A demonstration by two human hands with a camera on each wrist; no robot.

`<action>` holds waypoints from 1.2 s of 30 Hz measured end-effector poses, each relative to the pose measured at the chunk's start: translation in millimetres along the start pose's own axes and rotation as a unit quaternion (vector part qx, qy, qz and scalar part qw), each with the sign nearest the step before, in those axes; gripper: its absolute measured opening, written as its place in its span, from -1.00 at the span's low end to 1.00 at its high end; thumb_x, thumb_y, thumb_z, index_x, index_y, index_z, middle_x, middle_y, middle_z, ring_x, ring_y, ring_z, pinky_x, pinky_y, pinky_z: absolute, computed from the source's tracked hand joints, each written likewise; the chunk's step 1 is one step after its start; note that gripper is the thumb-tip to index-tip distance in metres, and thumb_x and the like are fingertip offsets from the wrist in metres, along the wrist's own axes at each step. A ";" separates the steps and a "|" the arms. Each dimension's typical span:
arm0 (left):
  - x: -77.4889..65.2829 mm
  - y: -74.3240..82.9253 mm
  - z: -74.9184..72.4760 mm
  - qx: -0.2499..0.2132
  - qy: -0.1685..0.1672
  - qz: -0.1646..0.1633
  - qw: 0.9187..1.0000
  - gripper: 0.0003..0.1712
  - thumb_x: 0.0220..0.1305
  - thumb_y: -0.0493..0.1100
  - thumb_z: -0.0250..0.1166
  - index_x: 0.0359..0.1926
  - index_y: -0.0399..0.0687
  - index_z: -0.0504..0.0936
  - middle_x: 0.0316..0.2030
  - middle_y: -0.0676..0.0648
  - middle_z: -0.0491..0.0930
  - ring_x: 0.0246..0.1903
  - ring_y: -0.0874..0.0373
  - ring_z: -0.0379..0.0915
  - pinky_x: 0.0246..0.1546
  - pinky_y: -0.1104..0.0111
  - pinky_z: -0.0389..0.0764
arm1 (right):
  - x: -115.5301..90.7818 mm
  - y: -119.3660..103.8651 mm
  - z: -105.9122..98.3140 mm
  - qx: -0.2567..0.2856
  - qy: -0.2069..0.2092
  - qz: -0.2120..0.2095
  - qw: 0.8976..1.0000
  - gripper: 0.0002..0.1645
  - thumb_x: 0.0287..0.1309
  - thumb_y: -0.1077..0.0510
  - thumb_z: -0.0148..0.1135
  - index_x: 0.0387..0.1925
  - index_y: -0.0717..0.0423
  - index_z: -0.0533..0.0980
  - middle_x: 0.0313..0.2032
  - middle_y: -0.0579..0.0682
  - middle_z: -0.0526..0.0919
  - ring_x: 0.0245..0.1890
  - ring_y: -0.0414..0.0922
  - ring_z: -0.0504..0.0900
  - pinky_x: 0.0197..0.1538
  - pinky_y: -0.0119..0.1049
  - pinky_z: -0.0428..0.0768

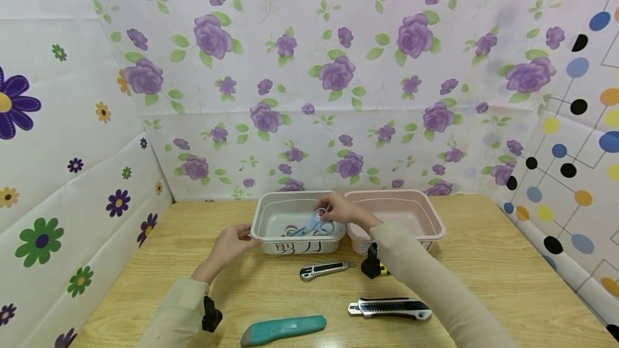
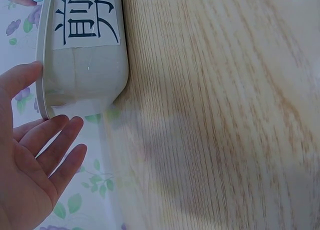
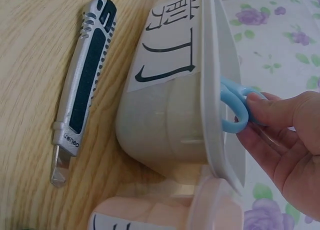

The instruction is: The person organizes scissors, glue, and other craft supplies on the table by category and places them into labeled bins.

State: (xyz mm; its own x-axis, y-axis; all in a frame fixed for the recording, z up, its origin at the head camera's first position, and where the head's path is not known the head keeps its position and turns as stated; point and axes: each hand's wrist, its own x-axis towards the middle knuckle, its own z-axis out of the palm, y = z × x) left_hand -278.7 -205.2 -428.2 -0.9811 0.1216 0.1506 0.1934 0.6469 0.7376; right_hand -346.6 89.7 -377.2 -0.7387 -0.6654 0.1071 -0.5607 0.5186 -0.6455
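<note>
My right hand (image 1: 342,208) pinches one finger loop of the light blue scissors (image 1: 311,224), whose blades point down and left inside the white bin (image 1: 258,224). In the right wrist view, thumb and fingers meet on the blue handle (image 3: 235,112); the bin wall hides the blades. Another pair of scissors with pale loops (image 1: 290,230) lies in the bin, partly covered. At the bin's left front corner, my left hand (image 1: 229,246) grips the rim, thumb on the front and fingertips at the end, as the left wrist view also shows.
A pink bin (image 1: 437,222) stands against the white one's right side. In front lie a silver utility knife (image 1: 324,270), a larger black-and-silver utility knife (image 1: 389,307) and a teal cutter (image 1: 285,329). Something yellow and black (image 1: 383,269) shows beside the right sleeve. Flowered sheets enclose the table.
</note>
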 end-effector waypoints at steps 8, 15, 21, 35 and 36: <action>0.3 1.2 -0.8 -0.001 -0.003 0.000 1.000 -0.37 0.04 -0.10 0.36 0.09 -0.38 0.45 -0.08 -0.28 0.56 -0.21 0.00 0.56 -0.25 0.22 0.58 | 1.9 3.8 5.3 -0.006 0.003 0.006 1.000 -0.70 0.04 0.42 0.18 -0.12 0.43 0.51 -0.44 0.10 0.58 -0.41 -0.09 0.53 -0.33 -0.37 0.51; 0.3 0.5 -0.4 -0.002 -0.005 0.000 1.000 -0.37 0.04 -0.10 0.36 0.09 -0.36 0.46 -0.07 -0.27 0.56 -0.20 -0.01 0.56 -0.24 0.20 0.58 | 3.8 7.2 8.2 0.002 0.010 0.024 1.000 -0.68 0.03 0.38 0.23 -0.12 0.39 0.52 -0.42 0.10 0.59 -0.39 -0.08 0.57 -0.34 -0.37 0.53; 0.3 0.6 0.0 0.000 0.000 -0.003 1.000 -0.37 0.03 -0.10 0.36 0.10 -0.35 0.46 -0.09 -0.25 0.58 -0.20 0.01 0.56 -0.25 0.22 0.58 | 2.1 11.0 6.5 0.016 0.035 0.042 0.998 -0.67 0.08 0.32 0.21 -0.09 0.39 0.50 -0.37 0.12 0.58 -0.36 -0.03 0.57 -0.34 -0.32 0.55; 0.0 1.2 -0.5 -0.005 -0.003 0.001 1.000 -0.35 0.05 -0.10 0.36 0.12 -0.36 0.43 -0.08 -0.25 0.57 -0.19 -0.01 0.55 -0.23 0.21 0.58 | -15.0 19.5 -15.8 0.025 0.054 0.011 0.998 -0.62 0.06 0.23 0.25 -0.10 0.42 0.50 -0.31 0.14 0.62 -0.29 -0.05 0.59 -0.23 -0.29 0.56; -0.2 1.3 -0.4 -0.006 -0.003 0.002 1.000 -0.35 0.05 -0.11 0.36 0.12 -0.36 0.43 -0.08 -0.26 0.57 -0.19 -0.01 0.56 -0.24 0.21 0.58 | -16.8 18.7 -17.5 0.030 0.053 0.009 0.998 -0.62 0.06 0.24 0.25 -0.11 0.43 0.49 -0.31 0.15 0.62 -0.29 -0.06 0.59 -0.23 -0.29 0.56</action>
State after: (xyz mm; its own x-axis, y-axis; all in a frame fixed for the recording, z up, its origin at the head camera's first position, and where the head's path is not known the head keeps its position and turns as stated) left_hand -278.2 -204.7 -427.0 -0.9802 0.1290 0.1499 0.1978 0.6380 0.7442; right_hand -351.2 120.0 -377.9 -0.7857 -0.5939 0.1732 -0.5263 0.4947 -0.6916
